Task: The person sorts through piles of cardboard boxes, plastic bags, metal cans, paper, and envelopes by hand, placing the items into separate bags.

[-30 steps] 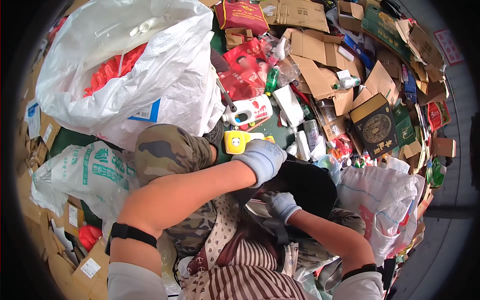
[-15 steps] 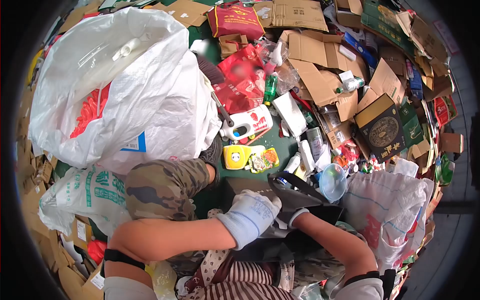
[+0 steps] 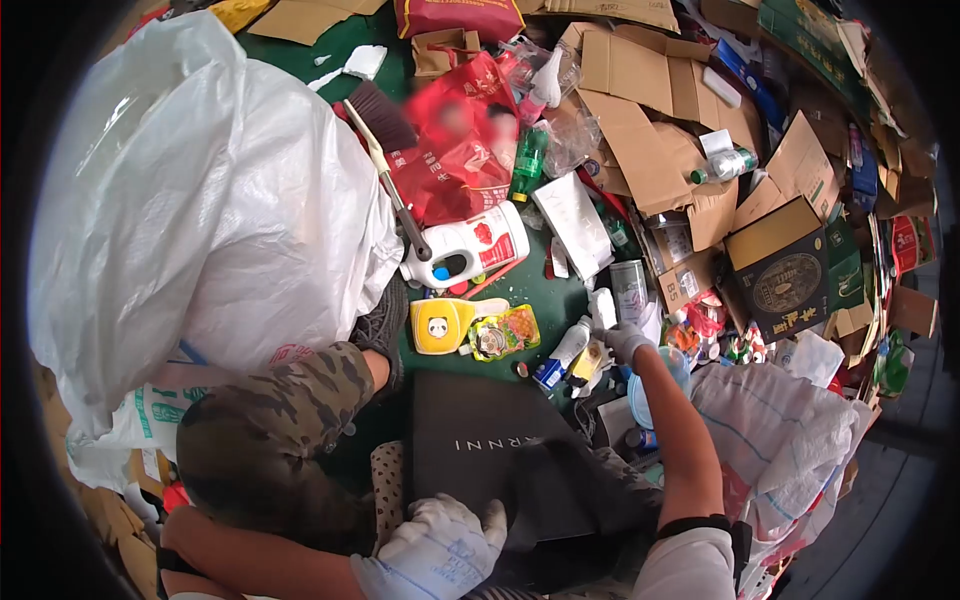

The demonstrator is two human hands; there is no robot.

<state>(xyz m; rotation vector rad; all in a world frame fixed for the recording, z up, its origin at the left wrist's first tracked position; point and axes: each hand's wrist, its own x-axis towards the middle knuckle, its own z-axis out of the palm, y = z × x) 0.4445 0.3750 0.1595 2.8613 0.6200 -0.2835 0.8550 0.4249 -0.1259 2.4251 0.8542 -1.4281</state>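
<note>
A black paper bag (image 3: 470,410) with pale lettering lies across my lap, its right part folded and rumpled. My left hand (image 3: 435,548), in a whitish work glove, grips the bag's near edge with the thumb apart on the black surface. My right hand (image 3: 627,345), also gloved, reaches beyond the bag to the right, its fingers closed at the lower end of a small white box (image 3: 601,308). Its fingertips are partly hidden. Beside that hand are a white bottle (image 3: 572,343), a blue small box (image 3: 549,374) and a clear bluish plastic bowl (image 3: 668,375).
A big white woven sack (image 3: 210,210) fills the left. Ahead lie a brush (image 3: 383,130), a white jug (image 3: 475,245), a yellow panda pouch (image 3: 437,326) and a red bag (image 3: 455,140). Cardboard (image 3: 625,70) is heaped at right, above another woven sack (image 3: 780,420).
My right hand has left the black bag and moved forward to the white box. My left hand has drawn back toward me; the bag now lies flatter. The view has shifted.
</note>
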